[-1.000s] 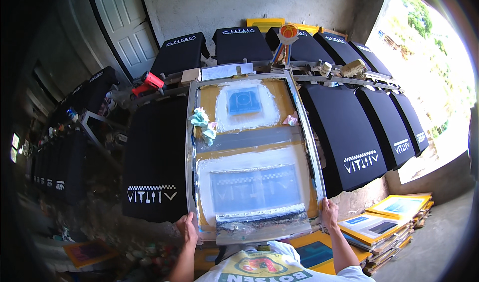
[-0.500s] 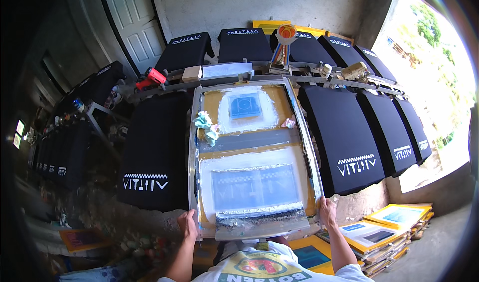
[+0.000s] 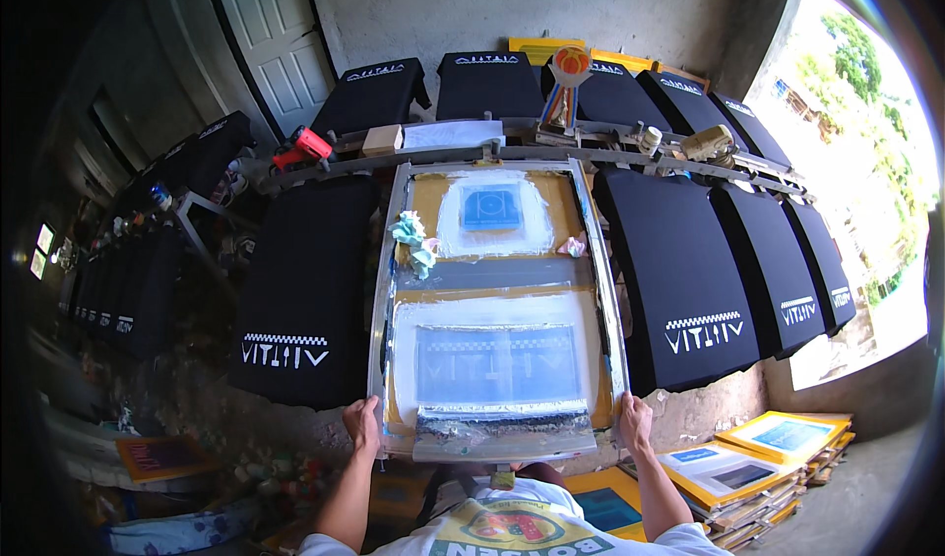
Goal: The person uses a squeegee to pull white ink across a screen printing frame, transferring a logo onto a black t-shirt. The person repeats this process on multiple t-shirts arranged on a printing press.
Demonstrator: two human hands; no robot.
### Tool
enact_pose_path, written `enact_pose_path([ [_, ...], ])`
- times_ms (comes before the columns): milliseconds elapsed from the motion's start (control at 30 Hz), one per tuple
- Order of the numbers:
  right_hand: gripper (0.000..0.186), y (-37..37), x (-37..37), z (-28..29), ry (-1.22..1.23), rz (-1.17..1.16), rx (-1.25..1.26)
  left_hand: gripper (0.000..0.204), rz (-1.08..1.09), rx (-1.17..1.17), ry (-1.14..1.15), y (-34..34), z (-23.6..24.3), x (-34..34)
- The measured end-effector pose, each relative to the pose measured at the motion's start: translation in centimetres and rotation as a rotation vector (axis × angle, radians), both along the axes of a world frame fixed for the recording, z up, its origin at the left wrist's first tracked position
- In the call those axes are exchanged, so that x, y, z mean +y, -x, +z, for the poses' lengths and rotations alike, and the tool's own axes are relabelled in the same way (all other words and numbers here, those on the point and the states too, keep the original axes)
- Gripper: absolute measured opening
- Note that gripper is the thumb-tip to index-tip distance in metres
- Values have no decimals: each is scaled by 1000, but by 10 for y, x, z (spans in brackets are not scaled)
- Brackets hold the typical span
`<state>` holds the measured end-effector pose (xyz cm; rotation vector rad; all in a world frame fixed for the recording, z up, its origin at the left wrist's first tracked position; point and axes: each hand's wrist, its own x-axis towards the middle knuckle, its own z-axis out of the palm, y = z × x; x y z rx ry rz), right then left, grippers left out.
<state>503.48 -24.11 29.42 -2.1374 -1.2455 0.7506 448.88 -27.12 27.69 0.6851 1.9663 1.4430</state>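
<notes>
Both ends of a screen-printing frame's (image 3: 612,310) near edge are in my hands. My left hand (image 3: 361,423) is closed around the left rail near its corner, my right hand (image 3: 635,421) around the right rail. White ink rings two blue stencil windows on the mesh, a small far one (image 3: 491,210) and a wide near one (image 3: 495,362). Across the near end lies a wide squeegee (image 3: 505,443) with inky residue along its edge. Crumpled pale green paper (image 3: 413,246) sits on the left side of the screen, a crumpled pink piece (image 3: 573,246) on the right.
Black printed shirts lie on boards left (image 3: 310,271) and right (image 3: 679,271) of the frame, with several more behind. A metal rail (image 3: 443,154) carries a red heat gun (image 3: 303,149), a wooden block (image 3: 383,141) and a trophy (image 3: 564,93). Spare yellow-framed screens (image 3: 787,438) are stacked at lower right.
The frame's near end has swung a little left between my hands, and my left hand has moved slightly farther from me. The whole view has shifted slightly. Both hands keep their grip.
</notes>
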Motion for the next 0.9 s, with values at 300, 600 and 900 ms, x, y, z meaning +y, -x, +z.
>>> enact_pose_path([
  [300, 50, -9, 13, -2, 31, -24, 25, 39, -61, 150, 89, -11, 8, 13],
  [600, 49, -22, 23, -18, 99, 31, 42, 44, -94, 210, 169, -16, 5, 19],
  [900, 50, -24, 28, -34, 99, 35, 84, 48, -93, 418, 259, -15, -12, 24],
])
